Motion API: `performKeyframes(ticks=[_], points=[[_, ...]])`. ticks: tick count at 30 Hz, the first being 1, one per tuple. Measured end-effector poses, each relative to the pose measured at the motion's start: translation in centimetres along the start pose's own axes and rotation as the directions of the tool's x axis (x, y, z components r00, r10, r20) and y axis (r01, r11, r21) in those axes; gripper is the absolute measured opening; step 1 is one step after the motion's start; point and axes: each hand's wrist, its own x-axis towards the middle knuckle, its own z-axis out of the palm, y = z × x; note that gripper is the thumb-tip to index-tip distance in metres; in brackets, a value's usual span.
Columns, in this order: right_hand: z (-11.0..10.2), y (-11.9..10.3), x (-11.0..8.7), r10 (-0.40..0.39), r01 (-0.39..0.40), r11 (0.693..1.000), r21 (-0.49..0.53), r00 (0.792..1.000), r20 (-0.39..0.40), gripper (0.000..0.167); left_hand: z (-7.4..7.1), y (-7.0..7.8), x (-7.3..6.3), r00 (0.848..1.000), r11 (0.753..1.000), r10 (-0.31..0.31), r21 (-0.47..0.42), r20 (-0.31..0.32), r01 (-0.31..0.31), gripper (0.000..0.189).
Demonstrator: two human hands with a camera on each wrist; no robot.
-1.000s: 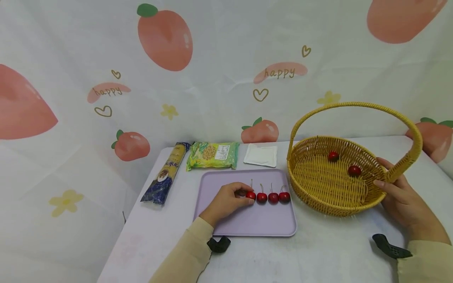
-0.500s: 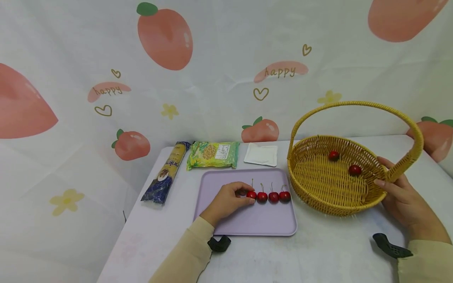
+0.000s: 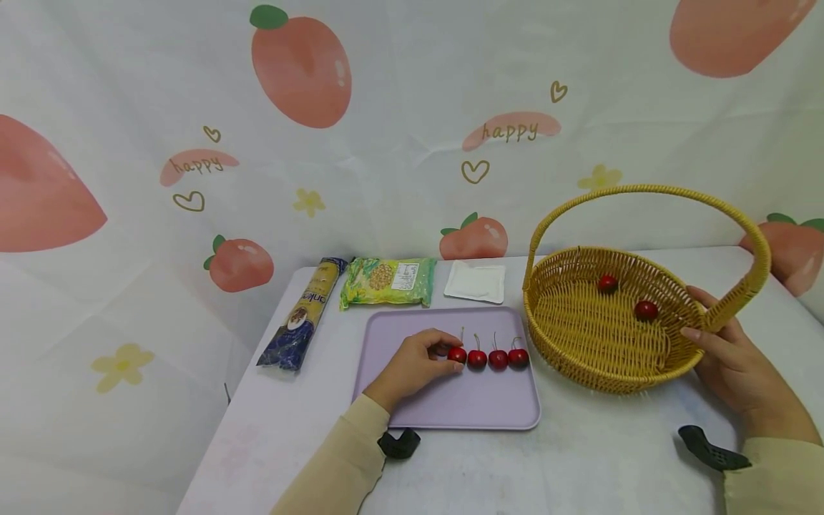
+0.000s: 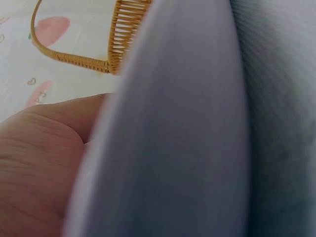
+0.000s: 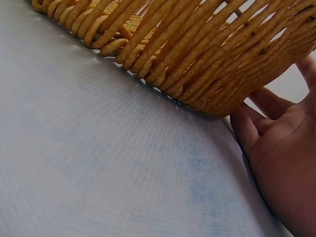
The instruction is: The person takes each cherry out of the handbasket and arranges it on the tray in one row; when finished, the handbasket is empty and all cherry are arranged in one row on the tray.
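On the lilac tray (image 3: 450,411), several red cherries with stems stand in a row. My left hand (image 3: 415,363) pinches the leftmost cherry (image 3: 456,355) between thumb and fingers, touching or close beside its neighbouring cherry (image 3: 477,360). In the left wrist view the tray's edge (image 4: 173,123) hides the fingertips and the cherry; only part of the left hand (image 4: 39,163) shows. My right hand (image 3: 737,365) grips the near right rim of the yellow wicker basket (image 3: 618,383), thumb over the edge. Two cherries, one farther back (image 3: 607,284) and one nearer (image 3: 646,310), lie inside the basket.
Behind the tray lie a green-yellow food packet (image 3: 388,283) and a flat white packet (image 3: 475,282). A blue and gold packet (image 3: 302,315) lies to the left. The basket's tall handle (image 3: 650,189) arches above it. A printed cloth wall (image 3: 386,179) stands behind the table.
The stem of the pinched cherry has leaned slightly to the right. Both hands, the basket and the other cherries stay essentially in place.
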Motion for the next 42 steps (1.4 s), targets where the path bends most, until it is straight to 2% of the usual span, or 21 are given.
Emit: performKeyframes(ticks=[4, 16, 29, 42], points=[[-0.04, 0.04, 0.05, -0.013, 0.013, 1.0, -0.002, 1.0, 0.008, 0.072, -0.04, -0.1, 0.04, 1.0, 1.0, 0.019, 0.01, -0.009, -0.018, 0.031], [-0.08, 0.16, 0.17, -0.032, 0.032, 0.999, 0.011, 0.999, 0.024, 0.072, -0.09, 0.01, -0.09, 1.0, 1.0, -0.004, 0.002, -0.003, 0.004, 0.029], [-0.12, 0.15, 0.15, -0.047, 0.045, 0.998, 0.034, 0.998, 0.047, 0.071, 0.02, -0.17, 0.0, 1.0, 1.0, 0.007, 0.002, -0.002, -0.007, 0.03], [-0.24, 0.21, 0.21, -0.034, 0.034, 0.999, 0.003, 0.999, 0.03, 0.072, 0.09, -0.25, -0.01, 1.0, 1.0, 0.011, 0.018, 0.001, -0.011, 0.03]])
